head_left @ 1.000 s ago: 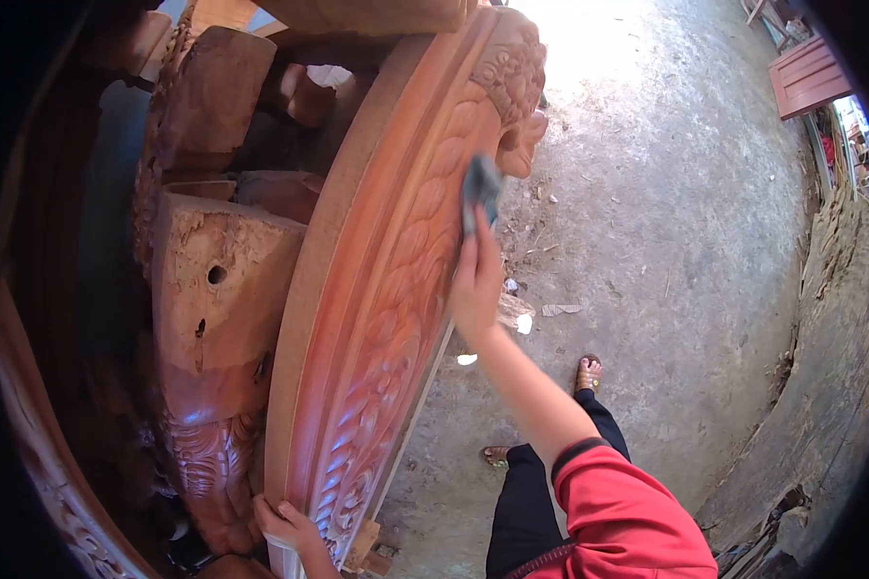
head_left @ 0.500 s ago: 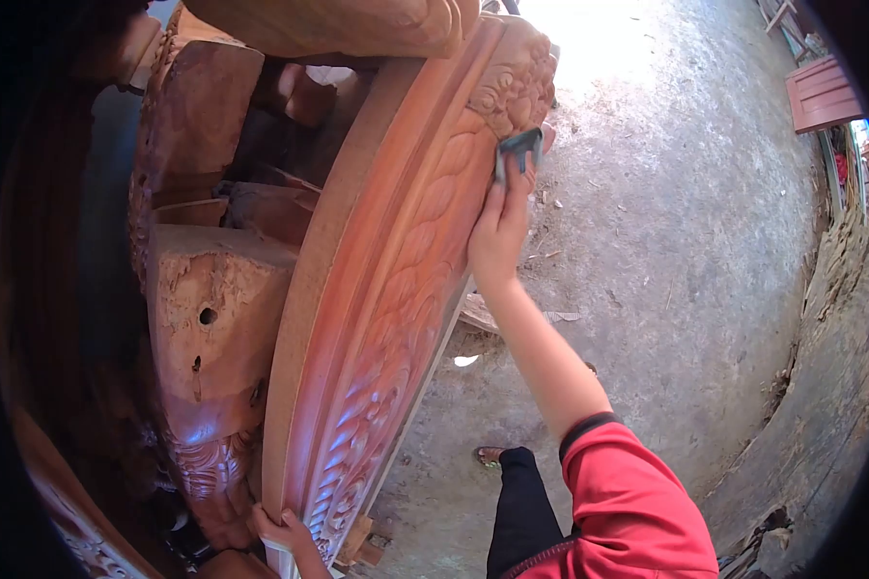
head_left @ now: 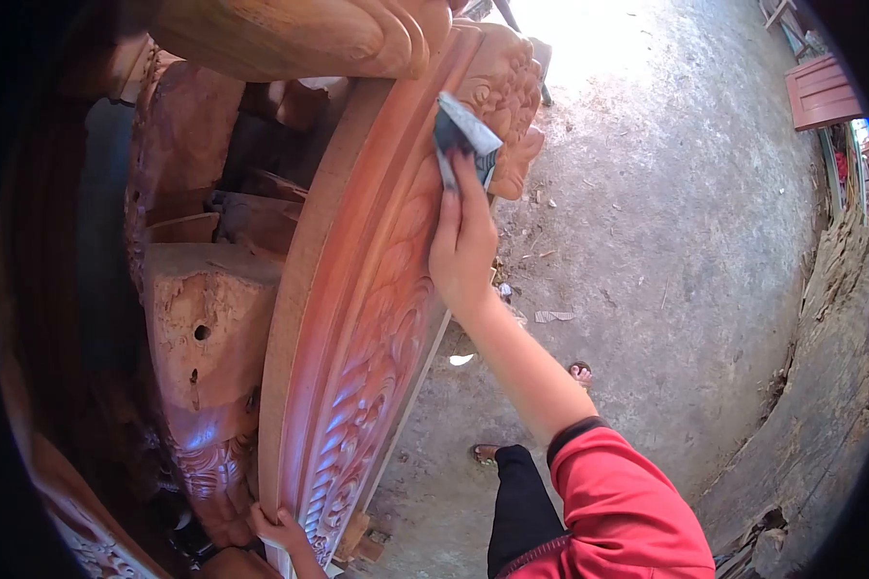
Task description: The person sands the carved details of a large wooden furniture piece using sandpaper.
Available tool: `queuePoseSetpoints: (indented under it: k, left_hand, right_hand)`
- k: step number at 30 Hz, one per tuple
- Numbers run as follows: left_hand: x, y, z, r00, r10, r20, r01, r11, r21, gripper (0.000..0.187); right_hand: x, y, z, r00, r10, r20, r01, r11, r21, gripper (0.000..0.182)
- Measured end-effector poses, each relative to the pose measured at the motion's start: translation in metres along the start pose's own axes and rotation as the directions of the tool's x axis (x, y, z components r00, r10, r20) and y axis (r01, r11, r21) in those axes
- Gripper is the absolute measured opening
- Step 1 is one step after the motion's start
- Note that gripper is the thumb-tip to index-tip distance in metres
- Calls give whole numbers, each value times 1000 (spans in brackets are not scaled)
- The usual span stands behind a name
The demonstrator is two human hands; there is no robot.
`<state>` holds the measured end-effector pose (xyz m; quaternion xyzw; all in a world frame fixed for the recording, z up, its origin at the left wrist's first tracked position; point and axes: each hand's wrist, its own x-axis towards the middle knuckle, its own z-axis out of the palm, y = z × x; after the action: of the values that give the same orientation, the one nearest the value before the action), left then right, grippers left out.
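A long carved reddish-brown wooden panel (head_left: 357,280) with leaf relief and a plain moulded border runs up the middle of the view. Near its upper end, my right hand (head_left: 465,246) presses a folded sheet of sandpaper (head_left: 468,125), dark on one side and pale on the other, against the carving. The fingers are partly behind the sheet. Down at the lower end, my left hand (head_left: 278,531) grips the panel's plain edge, its fingers curled over the top.
Rough carved wooden pieces (head_left: 212,318) are stacked to the left, and another carved piece (head_left: 309,39) juts in overhead. The concrete floor (head_left: 666,212) on the right carries scraps and chips. A weathered plank (head_left: 801,405) lies along the right side.
My right hand has moved left with the sandpaper, from the panel's outer edge inward onto the border near the carved end. My left hand stays on the edge.
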<state>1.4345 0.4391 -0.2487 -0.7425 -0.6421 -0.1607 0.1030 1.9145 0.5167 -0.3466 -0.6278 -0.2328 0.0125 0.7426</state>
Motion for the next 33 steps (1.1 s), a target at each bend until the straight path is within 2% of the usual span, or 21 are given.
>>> queuePoseSetpoints:
  k: [1, 3, 5, 8, 11, 12, 14, 15, 17, 18, 20, 21, 23, 25, 27, 31, 33]
  left_hand:
    - [0, 4, -1, 1000, -2, 6, 2, 1000, -5, 82]
    - [1, 6, -1, 1000, -4, 7, 4, 1000, -10, 82]
    - [0, 6, 0, 1000, -8, -1, 8, 1000, 2, 82]
    - [1, 2, 1, 1000, 31, -5, -30, 999, 39, 82]
    - [0, -6, 5, 998, 40, -53, -38, 998, 47, 80]
    - [0, -6, 3, 998, 41, -52, -38, 998, 48, 80]
    - [0, -1, 5, 997, 34, -66, -32, 999, 30, 80]
    - [0, 3, 4, 997, 24, -72, -22, 999, 25, 80]
    - [2, 13, 0, 1000, 9, -18, -9, 1000, 5, 79]
    - [3, 15, 1, 999, -2, -32, 2, 1000, 7, 79]
    - [4, 16, 3, 995, 58, -85, -58, 998, 13, 79]
    - [2, 17, 3, 995, 53, -90, -52, 999, 17, 79]
    - [4, 16, 3, 998, 33, -62, -33, 999, 7, 78]
    - [4, 16, 2, 998, 35, -57, -35, 999, 7, 77]
    - [6, 27, 0, 998, 28, -59, -29, 999, -25, 76]
    - [3, 14, -2, 995, 93, -43, -92, 995, 31, 70]
    - [4, 14, 0, 999, 44, -16, -44, 999, 8, 76]
  right_hand:
    - [-8, -1, 0, 1000, -21, -22, 22, 999, 36, 34]
    - [-49, -4, -8, 982, -142, 128, 145, 989, -15, 31]
    - [-87, -1, -18, 896, -263, 359, 279, 960, 8, 27]
    - [-82, 2, -18, 898, -290, 331, 304, 953, 11, 23]
    - [-22, -3, -8, 953, -272, 132, 290, 945, -149, 35]
    - [-4, -6, -6, 954, -270, 132, 289, 946, -149, 35]
    - [22, -11, -6, 988, -150, 27, 152, 965, -212, 36]
    - [19, -11, -7, 987, -158, 34, 162, 965, -208, 36]
    - [-3, -11, -7, 944, -295, 147, 317, 935, -158, 34]
    - [-21, -13, -9, 941, -304, 151, 325, 935, -143, 34]
    - [-52, -20, -15, 794, -414, 445, 508, 854, -111, 32]
    - [-50, -17, -17, 791, -418, 446, 509, 855, -102, 32]
    - [-33, -8, -22, 645, -599, 474, 663, 747, 43, 29]
    - [7, 11, -12, 735, -507, 450, 615, 778, -128, 28]
    - [45, 15, -13, 883, -445, 150, 468, 858, -211, 26]
    - [33, -2, -12, 870, -438, 227, 475, 868, -143, 24]
    - [0, -9, -20, 791, -461, 403, 541, 835, -106, 24]
